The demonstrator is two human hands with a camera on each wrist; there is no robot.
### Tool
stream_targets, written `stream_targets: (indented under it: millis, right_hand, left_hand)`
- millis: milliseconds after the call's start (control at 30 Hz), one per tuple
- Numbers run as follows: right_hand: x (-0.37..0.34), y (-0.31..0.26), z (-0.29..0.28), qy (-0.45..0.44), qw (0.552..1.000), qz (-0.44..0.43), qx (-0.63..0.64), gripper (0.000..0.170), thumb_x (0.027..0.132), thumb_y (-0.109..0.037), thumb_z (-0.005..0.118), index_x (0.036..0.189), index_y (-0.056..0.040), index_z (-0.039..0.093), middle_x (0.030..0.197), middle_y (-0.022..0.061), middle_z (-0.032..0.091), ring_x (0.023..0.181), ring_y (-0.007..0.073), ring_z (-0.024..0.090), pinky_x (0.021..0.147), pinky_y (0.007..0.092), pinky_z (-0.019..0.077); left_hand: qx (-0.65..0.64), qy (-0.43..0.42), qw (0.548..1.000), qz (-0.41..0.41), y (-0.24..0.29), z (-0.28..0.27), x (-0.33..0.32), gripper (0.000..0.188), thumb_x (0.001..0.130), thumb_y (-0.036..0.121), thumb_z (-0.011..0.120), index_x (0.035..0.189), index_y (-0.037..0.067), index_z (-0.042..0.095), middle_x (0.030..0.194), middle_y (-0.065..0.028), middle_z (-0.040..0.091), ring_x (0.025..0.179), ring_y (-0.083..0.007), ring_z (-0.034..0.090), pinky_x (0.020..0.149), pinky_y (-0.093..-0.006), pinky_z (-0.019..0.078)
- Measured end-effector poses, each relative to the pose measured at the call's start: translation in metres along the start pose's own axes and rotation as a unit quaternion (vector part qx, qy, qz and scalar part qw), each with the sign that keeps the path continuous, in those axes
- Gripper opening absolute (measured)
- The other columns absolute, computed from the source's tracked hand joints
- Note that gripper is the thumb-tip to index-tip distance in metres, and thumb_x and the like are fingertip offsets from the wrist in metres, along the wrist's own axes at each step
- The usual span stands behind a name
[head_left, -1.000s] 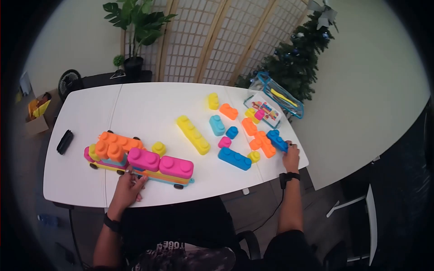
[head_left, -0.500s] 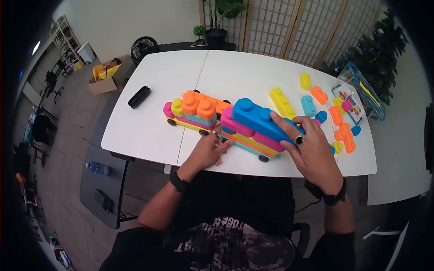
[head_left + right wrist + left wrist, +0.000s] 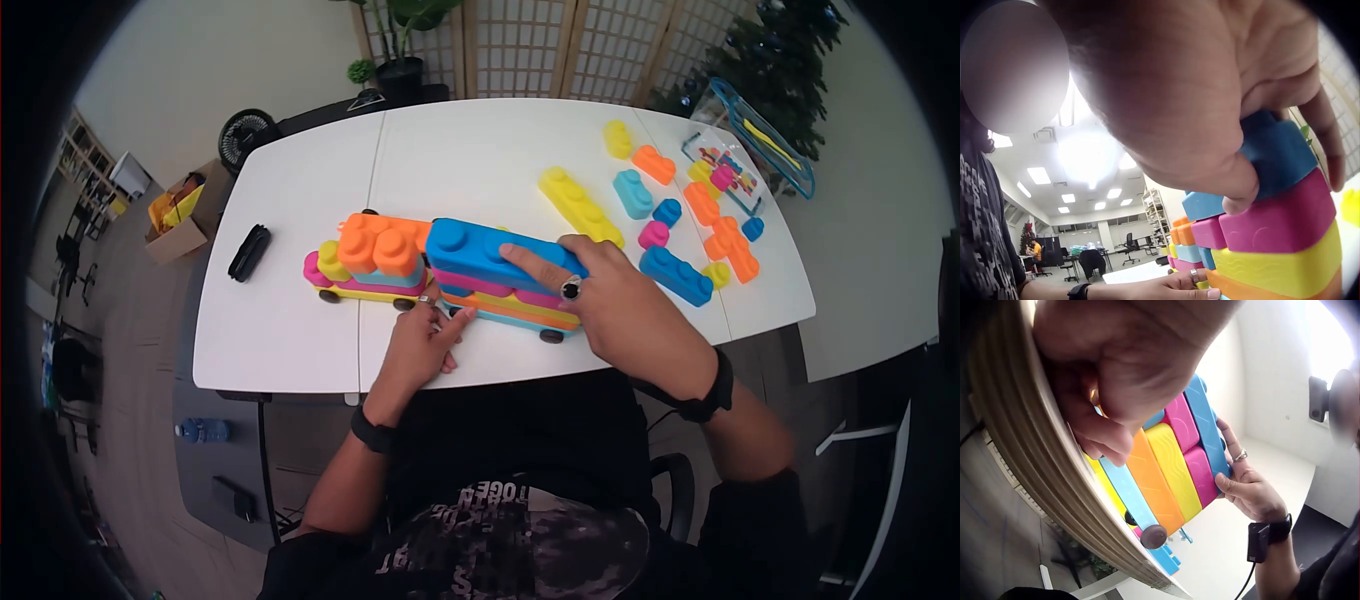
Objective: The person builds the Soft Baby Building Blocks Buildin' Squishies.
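Two wheeled toy train wagons built of big plastic blocks stand end to end near the table's front edge. On the right wagon (image 3: 510,315), pink, yellow and orange layers sit over a light-blue wheeled base. A long blue block (image 3: 470,243) lies along its top, level over the pink blocks (image 3: 1200,472). My right hand (image 3: 645,315) grips this blue block from above at its right end, thumb on the near side and index finger along the top. With curled fingers, my left hand (image 3: 418,345) holds the right wagon low at its left end, beside the left wagon (image 3: 370,285).
Loose blocks lie at the right, including a long yellow block (image 3: 580,205), another blue block (image 3: 677,275) and orange blocks (image 3: 732,248). Behind them are a picture card (image 3: 735,165) and a clear bag (image 3: 765,140). A black case (image 3: 249,252) lies at the left.
My right hand has brought the long blue block from the table's right side onto the right wagon's pink blocks, lowering it from tilted to level. My left hand stays at the wagon. The head view has shifted.
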State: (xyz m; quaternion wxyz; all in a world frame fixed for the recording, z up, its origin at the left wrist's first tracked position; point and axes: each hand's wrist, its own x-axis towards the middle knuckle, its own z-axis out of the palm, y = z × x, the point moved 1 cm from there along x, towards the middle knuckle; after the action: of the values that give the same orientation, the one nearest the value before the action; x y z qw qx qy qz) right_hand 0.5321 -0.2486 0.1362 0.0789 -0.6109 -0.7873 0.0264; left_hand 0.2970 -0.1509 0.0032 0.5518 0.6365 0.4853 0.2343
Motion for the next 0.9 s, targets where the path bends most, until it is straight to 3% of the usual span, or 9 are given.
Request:
stream_targets:
  millis: [200, 300, 400, 433, 500, 533, 600, 733, 900]
  right_hand:
    - [0.006, -0.001, -0.015, -0.096, 0.995, -0.019, 0.017, 0.083, 0.101, -0.013, 0.066, 0.173, -0.0247, 0.025, 0.149, 0.0292, 0.053, 0.137, 0.0451, 0.056, 0.117, 0.0476, 0.0453]
    - [-0.003, 0.03, -0.028, -0.044, 0.962, -0.019, 0.267, 0.084, 0.106, -0.033, 0.065, 0.174, -0.0222, 0.017, 0.159, 0.0302, 0.048, 0.146, 0.047, 0.048, 0.121, 0.0461, 0.042]
    - [-0.017, 0.099, -0.043, 0.019, 0.926, 0.069, 0.371, 0.076, 0.115, -0.055, 0.036, 0.175, -0.02, 0.006, 0.161, 0.0265, 0.048, 0.147, 0.0416, 0.05, 0.122, 0.0454, 0.0391]
    - [-0.022, 0.133, -0.037, 0.066, 0.922, 0.101, 0.368, 0.07, 0.114, -0.043, 0.049, 0.173, -0.0163, 0.023, 0.154, 0.026, 0.057, 0.127, 0.025, 0.064, 0.106, 0.0361, 0.0493]
    - [-0.039, 0.217, -0.024, 0.014, 0.941, 0.255, 0.222, 0.049, 0.112, -0.039, 0.054, 0.151, -0.0089, 0.06, 0.136, 0.0224, 0.071, 0.119, 0.0295, 0.069, 0.103, 0.0372, 0.0521]
    - [-0.037, 0.196, -0.052, -0.055, 0.921, 0.375, 0.089, 0.046, 0.11, -0.034, 0.06, 0.145, -0.0043, 0.063, 0.131, 0.0233, 0.072, 0.117, 0.0355, 0.07, 0.102, 0.0406, 0.0531]
    - [-0.061, 0.256, -0.024, -0.07, 0.909, 0.4, -0.099, 0.048, 0.107, -0.032, 0.064, 0.146, -0.0045, 0.062, 0.13, 0.0222, 0.072, 0.115, 0.0377, 0.07, 0.1, 0.0434, 0.0541]
    - [-0.06, 0.274, -0.013, -0.049, 0.924, 0.376, 0.045, 0.04, 0.101, -0.027, 0.072, 0.138, -0.0104, 0.068, 0.118, 0.0146, 0.075, 0.108, 0.0301, 0.073, 0.094, 0.0425, 0.0564]
    - [-0.089, 0.291, 0.0, -0.138, 0.908, 0.394, -0.015, 0.046, 0.087, -0.013, 0.086, 0.131, -0.0163, 0.071, 0.11, 0.0093, 0.075, 0.107, 0.0246, 0.073, 0.092, 0.0376, 0.0567]
  left_hand:
    - [-0.01, -0.019, 1.0, 0.0, -0.006, -0.002, 0.004, 0.062, 0.105, 0.029, 0.073, 0.153, 0.001, 0.045, 0.073, -0.0049, 0.063, 0.047, -0.0121, 0.061, 0.042, -0.026, 0.0472]
    - [-0.012, -0.02, 1.0, -0.004, -0.009, -0.005, 0.008, 0.065, 0.105, 0.028, 0.072, 0.158, 0.005, 0.043, 0.073, -0.0062, 0.064, 0.047, -0.0131, 0.062, 0.042, -0.0267, 0.0484]
    - [-0.023, 0.005, 1.0, -0.002, -0.009, -0.002, 0.003, 0.059, 0.105, 0.029, 0.073, 0.15, 0.002, 0.048, 0.072, -0.0065, 0.064, 0.046, -0.0142, 0.063, 0.041, -0.0268, 0.0489]
    - [-0.023, 0.002, 1.0, -0.018, -0.013, -0.003, 0.005, 0.056, 0.105, 0.028, 0.073, 0.148, 0.002, 0.047, 0.074, -0.0066, 0.064, 0.046, -0.0142, 0.063, 0.04, -0.0264, 0.0478]
    - [-0.018, -0.006, 0.999, -0.046, -0.021, -0.005, 0.008, 0.052, 0.106, 0.028, 0.072, 0.143, 0.003, 0.046, 0.077, -0.0066, 0.065, 0.045, -0.014, 0.062, 0.039, -0.0256, 0.0456]
    - [-0.031, 0.004, 0.999, -0.037, -0.02, -0.004, 0.007, 0.052, 0.106, 0.027, 0.071, 0.142, 0.002, 0.044, 0.078, -0.0072, 0.065, 0.046, -0.014, 0.062, 0.039, -0.0254, 0.046]
    - [-0.039, -0.002, 0.999, -0.027, -0.022, -0.004, 0.007, 0.053, 0.107, 0.026, 0.07, 0.145, 0.003, 0.042, 0.079, -0.0073, 0.066, 0.046, -0.0141, 0.063, 0.039, -0.0254, 0.0466]
    - [-0.043, 0.011, 0.998, -0.035, -0.032, -0.012, 0.004, 0.052, 0.108, 0.023, 0.067, 0.149, 0.005, 0.04, 0.083, -0.0068, 0.066, 0.048, -0.0141, 0.064, 0.04, -0.0253, 0.0485]
    - [-0.054, -0.005, 0.997, -0.052, -0.038, -0.025, 0.004, 0.043, 0.109, 0.019, 0.064, 0.144, 0.005, 0.044, 0.085, -0.0086, 0.065, 0.049, -0.0143, 0.064, 0.041, -0.0252, 0.0493]
